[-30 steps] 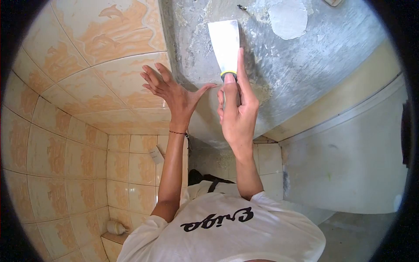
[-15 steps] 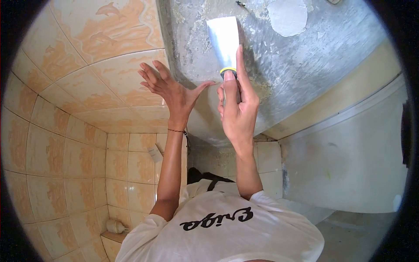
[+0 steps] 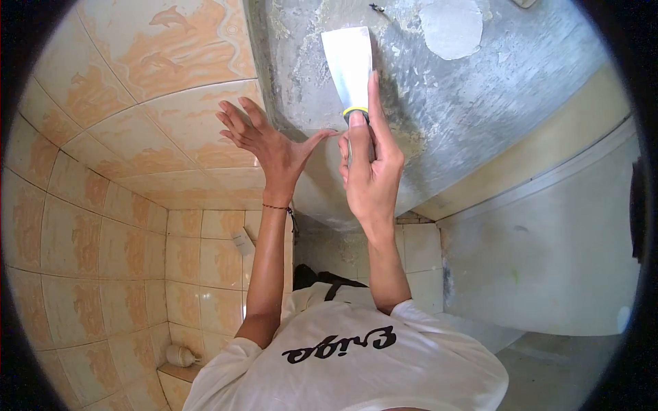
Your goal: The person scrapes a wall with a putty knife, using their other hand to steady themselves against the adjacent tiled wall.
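Observation:
My right hand [image 3: 373, 161] is wrapped round the handle of a putty knife [image 3: 349, 65], with the thumb on the handle and the index finger stretched along the blade's edge. The wide metal blade points away from me, over the rough grey cement surface [image 3: 301, 61]; whether it touches the cement I cannot tell. To the left, my left hand [image 3: 271, 147] holds nothing, its fingers spread in front of the tiled wall and its thumb reaching toward the right hand. A pale round patch [image 3: 451, 27] lies on the cement at the upper right.
Orange-patterned tiles [image 3: 185, 55] cover the wall at the left. A small dark object [image 3: 377, 7] sits on the cement near the top. At the lower left, a whitish rounded object [image 3: 180, 355] rests on a ledge [image 3: 179, 371]. A pale curved panel [image 3: 541, 240] stands at the right.
My right hand and the putty knife have shifted slightly to the left. My left hand has barely moved.

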`<state>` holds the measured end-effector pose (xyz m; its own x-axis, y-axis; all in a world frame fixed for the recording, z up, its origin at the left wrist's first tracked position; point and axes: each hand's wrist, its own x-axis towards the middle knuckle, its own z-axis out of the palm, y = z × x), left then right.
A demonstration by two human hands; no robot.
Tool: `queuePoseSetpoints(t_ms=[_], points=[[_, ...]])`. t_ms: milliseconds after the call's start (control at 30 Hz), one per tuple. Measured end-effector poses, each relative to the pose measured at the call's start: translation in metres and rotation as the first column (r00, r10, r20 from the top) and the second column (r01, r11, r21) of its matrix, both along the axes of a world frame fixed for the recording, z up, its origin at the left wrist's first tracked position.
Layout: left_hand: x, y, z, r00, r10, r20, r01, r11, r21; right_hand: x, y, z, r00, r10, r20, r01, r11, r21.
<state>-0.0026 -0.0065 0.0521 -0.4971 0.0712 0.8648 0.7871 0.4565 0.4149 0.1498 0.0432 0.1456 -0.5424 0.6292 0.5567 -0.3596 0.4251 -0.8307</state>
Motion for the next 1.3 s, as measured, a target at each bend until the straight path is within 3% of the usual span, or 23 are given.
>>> queuePoseSetpoints(t_ms=[533, 600, 700, 1033, 1300], points=[[0.002, -0.001, 0.003, 1.000, 0.007, -0.009, -0.007, 1.000, -0.010, -0.001, -0.004, 0.004, 1.000, -0.017, -0.007, 0.017, 1.000, -0.009], [0.003, -0.002, 0.000, 1.000, -0.002, 0.011, 0.002, 1.000, -0.025, -0.001, -0.008, 0.003, 0.997, 0.008, -0.070, -0.009, 1.000, -0.025], [0.002, 0.000, 0.000, 1.000, 0.011, 0.003, -0.011, 1.000, -0.014, 0.003, -0.006, 0.001, 1.000, 0.010, 0.000, -0.010, 1.000, -0.029], [0.003, -0.001, 0.000, 1.000, 0.003, 0.005, -0.003, 1.000, -0.010, -0.001, -0.004, 0.009, 0.999, 0.013, -0.040, -0.015, 0.999, -0.038], [0.006, -0.001, 0.000, 1.000, -0.001, 0.015, 0.001, 1.000, -0.009, 0.006, -0.013, 0.013, 0.999, 0.030, 0.039, -0.025, 0.994, -0.107]])
